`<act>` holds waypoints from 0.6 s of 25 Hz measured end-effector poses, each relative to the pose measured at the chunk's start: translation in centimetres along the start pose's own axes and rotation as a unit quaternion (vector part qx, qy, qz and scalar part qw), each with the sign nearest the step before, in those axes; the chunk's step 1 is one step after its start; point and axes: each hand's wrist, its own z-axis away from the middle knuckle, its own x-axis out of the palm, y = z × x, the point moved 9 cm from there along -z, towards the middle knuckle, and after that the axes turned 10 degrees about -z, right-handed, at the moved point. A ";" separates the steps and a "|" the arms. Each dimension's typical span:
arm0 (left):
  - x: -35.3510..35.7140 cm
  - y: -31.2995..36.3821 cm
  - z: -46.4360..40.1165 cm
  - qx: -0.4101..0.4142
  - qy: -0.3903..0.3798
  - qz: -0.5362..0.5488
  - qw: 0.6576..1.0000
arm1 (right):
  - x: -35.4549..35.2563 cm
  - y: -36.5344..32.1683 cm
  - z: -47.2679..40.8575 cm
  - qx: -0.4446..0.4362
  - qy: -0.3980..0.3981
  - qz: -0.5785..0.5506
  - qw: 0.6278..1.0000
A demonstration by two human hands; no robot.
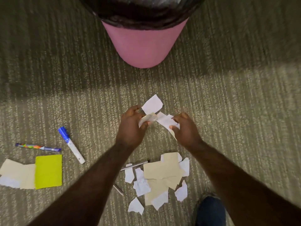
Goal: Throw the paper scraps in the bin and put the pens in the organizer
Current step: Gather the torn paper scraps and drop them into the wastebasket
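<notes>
With both my hands, left hand [130,126] and right hand [184,128], pinching white paper scraps [156,113], I should bunch them tight before reaching over the bin [143,41].

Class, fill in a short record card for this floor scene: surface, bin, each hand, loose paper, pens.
surface: ribbed carpet
bin: pink bin with black liner, upright ahead of the hands
left hand: grip on white scraps
right hand: grip on a white scrap
loose paper: scrap pile below the hands; yellow sheet at left
pens: blue-capped marker, patterned pen, thin pen part under the pile
</notes>
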 end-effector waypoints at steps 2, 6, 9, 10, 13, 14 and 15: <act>1.2 1.7 -2.0 0.020 -0.007 -0.046 0.999 | -0.4 -0.4 0.5 -0.023 0.003 -0.024 0.999; 2.7 2.9 -3.7 -0.009 0.010 -0.126 0.992 | -2.8 0.2 3.9 -0.009 0.106 -0.109 0.988; 3.3 3.3 -3.6 0.015 -0.007 -0.149 0.989 | -2.0 2.1 8.0 0.062 0.128 -0.175 0.974; 3.1 3.3 -3.4 0.015 -0.005 -0.119 0.993 | -1.3 2.6 9.3 0.086 0.131 -0.203 0.967; 0.8 2.2 -1.6 -0.030 0.045 0.015 0.998 | 1.2 3.8 13.0 0.152 0.129 -0.265 0.943; -0.1 1.9 -0.6 -0.029 0.058 0.044 0.997 | 2.0 3.9 13.9 0.163 0.126 -0.271 0.940; -0.7 1.6 0.5 -0.024 0.061 0.059 0.996 | 2.6 3.7 14.7 0.171 0.128 -0.270 0.939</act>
